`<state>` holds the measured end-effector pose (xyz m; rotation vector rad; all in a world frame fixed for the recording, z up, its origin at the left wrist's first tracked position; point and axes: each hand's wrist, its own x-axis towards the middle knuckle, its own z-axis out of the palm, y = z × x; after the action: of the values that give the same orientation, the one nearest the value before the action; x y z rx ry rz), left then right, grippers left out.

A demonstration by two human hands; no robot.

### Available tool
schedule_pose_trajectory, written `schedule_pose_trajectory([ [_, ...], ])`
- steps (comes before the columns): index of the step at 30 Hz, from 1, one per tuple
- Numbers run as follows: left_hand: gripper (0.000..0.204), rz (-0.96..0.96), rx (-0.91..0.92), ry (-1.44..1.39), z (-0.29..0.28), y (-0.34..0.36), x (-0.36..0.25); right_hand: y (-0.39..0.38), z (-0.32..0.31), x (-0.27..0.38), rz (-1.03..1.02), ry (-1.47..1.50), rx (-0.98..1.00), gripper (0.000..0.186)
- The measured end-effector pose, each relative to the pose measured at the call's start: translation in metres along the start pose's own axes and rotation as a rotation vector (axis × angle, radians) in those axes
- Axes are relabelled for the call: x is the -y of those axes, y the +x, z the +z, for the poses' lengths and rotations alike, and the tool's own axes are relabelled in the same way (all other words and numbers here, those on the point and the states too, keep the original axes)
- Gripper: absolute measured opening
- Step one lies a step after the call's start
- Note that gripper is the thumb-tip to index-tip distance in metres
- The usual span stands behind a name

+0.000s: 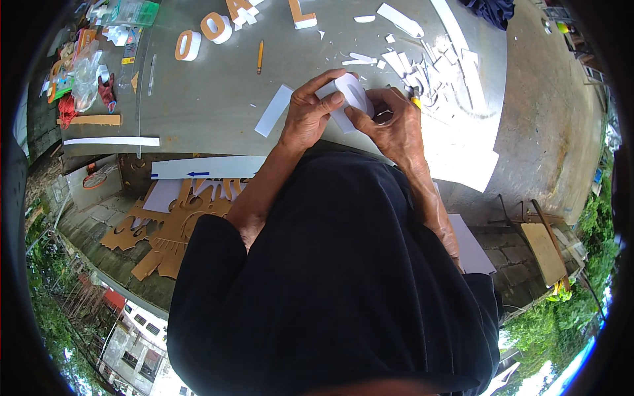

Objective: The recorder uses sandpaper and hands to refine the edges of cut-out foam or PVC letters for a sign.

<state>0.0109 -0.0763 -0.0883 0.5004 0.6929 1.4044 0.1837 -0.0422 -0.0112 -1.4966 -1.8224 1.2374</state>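
both hands on the white foam letter

your left hand (pixel 309 113) and right hand (pixel 391 125) grip the foam letter (pixel 351 92); finished letters (pixel 205 36) wait up the counter (pixel 211 99), offcuts (pixel 422 66) beside you.

Person, seen from above. Garment: one plain black short-sleeved shirt (pixel 343 277), loose, soft folds across the front, no print or markings visible. Left sleeve (pixel 211 244): wide hem ending above the elbow. Right sleeve (pixel 485 290): similar, partly at the edge of view. Forearms bare; left hand (pixel 309 115) and right hand (pixel 393 125) ungloved. No watch, ring or bracelet discernible on fingers (pixel 330 102) or wrists.
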Motion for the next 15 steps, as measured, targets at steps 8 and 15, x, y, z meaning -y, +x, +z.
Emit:
schedule_pose_trajectory([
  [8, 0.041, -0.014, 0.001, 0.026, -0.0003, -0.0004, 0.0020, -0.0057, 0.0026, -0.0060, 0.006, 0.044, -0.021, 0.049],
  [15, 0.040, -0.033, -0.043, -0.005, -0.0057, 0.0013, 0.0097, -0.0091, 0.0063, -0.0057, 0.045, 0.015, -0.044, 0.052],
])
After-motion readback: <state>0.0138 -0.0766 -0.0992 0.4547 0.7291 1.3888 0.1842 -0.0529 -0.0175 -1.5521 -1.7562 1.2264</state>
